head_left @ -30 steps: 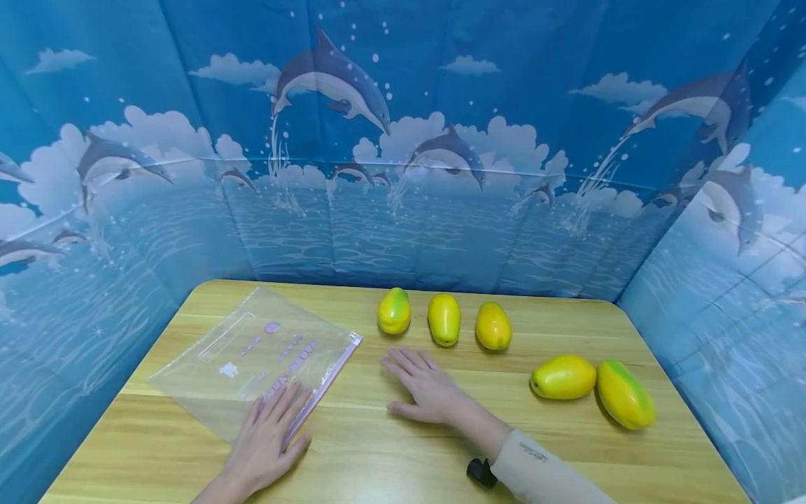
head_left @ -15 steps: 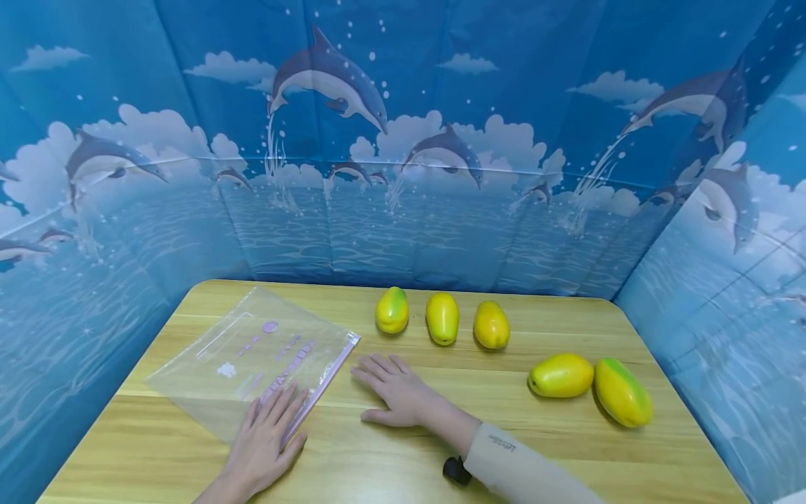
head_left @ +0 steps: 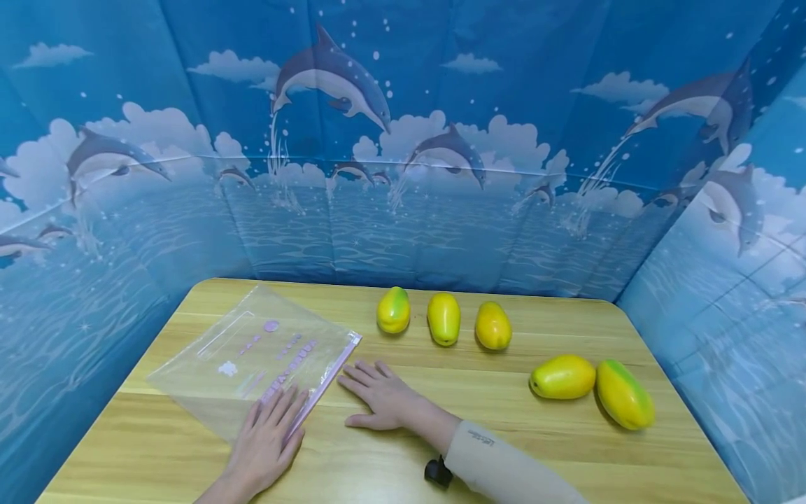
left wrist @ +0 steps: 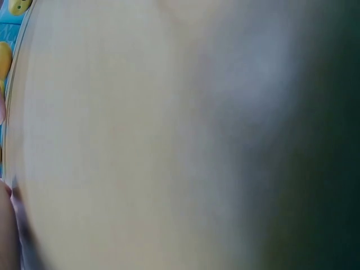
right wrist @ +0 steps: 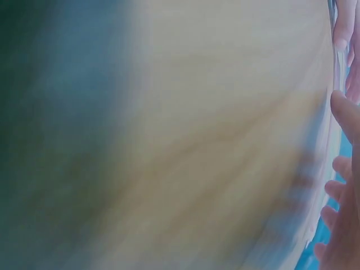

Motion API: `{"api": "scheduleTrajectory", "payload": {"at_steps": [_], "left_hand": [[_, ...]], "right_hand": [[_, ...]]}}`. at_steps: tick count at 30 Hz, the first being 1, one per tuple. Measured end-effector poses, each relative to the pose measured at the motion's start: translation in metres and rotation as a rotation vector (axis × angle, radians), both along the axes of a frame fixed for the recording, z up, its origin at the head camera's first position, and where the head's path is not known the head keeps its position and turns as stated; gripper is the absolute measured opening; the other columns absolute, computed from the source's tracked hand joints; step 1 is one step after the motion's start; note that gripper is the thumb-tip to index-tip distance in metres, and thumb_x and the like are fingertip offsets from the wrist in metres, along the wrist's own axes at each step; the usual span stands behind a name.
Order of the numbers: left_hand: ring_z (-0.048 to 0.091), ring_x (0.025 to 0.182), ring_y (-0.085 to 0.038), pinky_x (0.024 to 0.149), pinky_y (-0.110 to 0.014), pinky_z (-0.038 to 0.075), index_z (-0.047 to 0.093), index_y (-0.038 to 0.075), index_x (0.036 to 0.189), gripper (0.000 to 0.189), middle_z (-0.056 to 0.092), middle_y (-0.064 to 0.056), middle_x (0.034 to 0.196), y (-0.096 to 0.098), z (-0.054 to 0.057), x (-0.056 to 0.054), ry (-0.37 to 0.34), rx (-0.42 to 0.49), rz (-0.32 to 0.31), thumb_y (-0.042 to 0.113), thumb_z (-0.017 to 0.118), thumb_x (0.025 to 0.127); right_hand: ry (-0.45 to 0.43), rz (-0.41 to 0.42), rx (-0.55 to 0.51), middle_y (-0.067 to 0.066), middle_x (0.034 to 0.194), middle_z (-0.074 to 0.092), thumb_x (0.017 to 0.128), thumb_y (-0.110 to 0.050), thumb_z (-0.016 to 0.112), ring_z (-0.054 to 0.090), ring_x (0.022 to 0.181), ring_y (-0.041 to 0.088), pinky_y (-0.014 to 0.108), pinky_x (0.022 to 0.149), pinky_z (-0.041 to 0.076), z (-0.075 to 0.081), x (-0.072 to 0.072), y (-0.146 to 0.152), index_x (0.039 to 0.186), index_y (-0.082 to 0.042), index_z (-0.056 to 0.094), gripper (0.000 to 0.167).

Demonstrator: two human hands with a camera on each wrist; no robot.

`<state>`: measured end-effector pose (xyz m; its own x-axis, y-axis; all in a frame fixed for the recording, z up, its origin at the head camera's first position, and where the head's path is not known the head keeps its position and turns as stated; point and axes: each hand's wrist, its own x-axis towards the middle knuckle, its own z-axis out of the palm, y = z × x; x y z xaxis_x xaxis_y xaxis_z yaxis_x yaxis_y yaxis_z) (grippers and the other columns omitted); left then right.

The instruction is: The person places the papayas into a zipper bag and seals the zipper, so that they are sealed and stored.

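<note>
A clear plastic zip bag (head_left: 214,378) with purple print lies flat on the left of the wooden table, its purple slider edge facing right. My left hand (head_left: 264,437) rests with straight fingers on the bag's near corner, by the zip edge. Just right of that edge my right hand (head_left: 380,399) is spread palm down, fingertips beside the zip and nothing held. In the right wrist view the right hand's fingers (right wrist: 343,191) show at the right margin. The left wrist view shows mostly blurred tabletop, with a bit of hand (left wrist: 7,230) at the left margin.
Yellow-green mangoes lie about the table (head_left: 390,476): a back row of a left one (head_left: 393,311), a middle one (head_left: 444,319) and a right one (head_left: 493,326). Two more, one sideways (head_left: 562,376) and one slanted (head_left: 625,395), lie at right. A dolphin-print curtain (head_left: 403,231) surrounds the table.
My right hand has moved left across the table, from below the mangoes to beside the bag's zip edge. The left hand, bag and mangoes have stayed in place.
</note>
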<state>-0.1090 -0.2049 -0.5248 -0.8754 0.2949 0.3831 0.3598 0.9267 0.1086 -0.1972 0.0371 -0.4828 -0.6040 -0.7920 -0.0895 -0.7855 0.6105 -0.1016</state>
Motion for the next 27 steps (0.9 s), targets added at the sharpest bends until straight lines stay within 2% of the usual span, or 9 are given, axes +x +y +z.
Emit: {"api": "scheduleTrajectory", "payload": {"at_steps": [12,19,27], "left_hand": [[0.035,0.128,-0.030,0.101,-0.057,0.029,0.043,0.016,0.136,0.049,0.042,-0.008,0.139,0.001,-0.002,0.000,-0.003,-0.009,0.005,0.027,0.050,0.089],[0.037,0.126,-0.031,0.101,-0.058,0.031,0.043,0.014,0.136,0.046,0.044,-0.011,0.138,0.002,-0.002,0.000,0.004,-0.002,-0.012,0.023,0.048,0.091],[0.039,0.124,-0.032,0.100,-0.059,0.032,0.040,0.014,0.137,0.049,0.043,-0.012,0.138,0.003,-0.001,0.000,-0.032,0.035,-0.033,0.014,0.050,0.089]], "right_hand": [[0.002,0.025,0.026,-0.002,0.153,0.016,0.089,-0.062,0.032,0.013,0.139,0.019,0.047,0.113,0.017,-0.005,-0.001,-0.008,0.147,-0.022,0.020,0.072],[-0.020,0.018,0.026,-0.004,0.153,0.012,0.089,-0.063,0.031,0.011,0.139,0.017,0.045,0.114,0.015,-0.006,-0.001,-0.011,0.147,-0.024,0.017,0.072],[-0.054,0.009,0.027,-0.005,0.153,0.010,0.089,-0.063,0.029,0.008,0.139,0.017,0.046,0.115,0.013,-0.005,-0.001,-0.018,0.148,-0.025,0.013,0.072]]}}
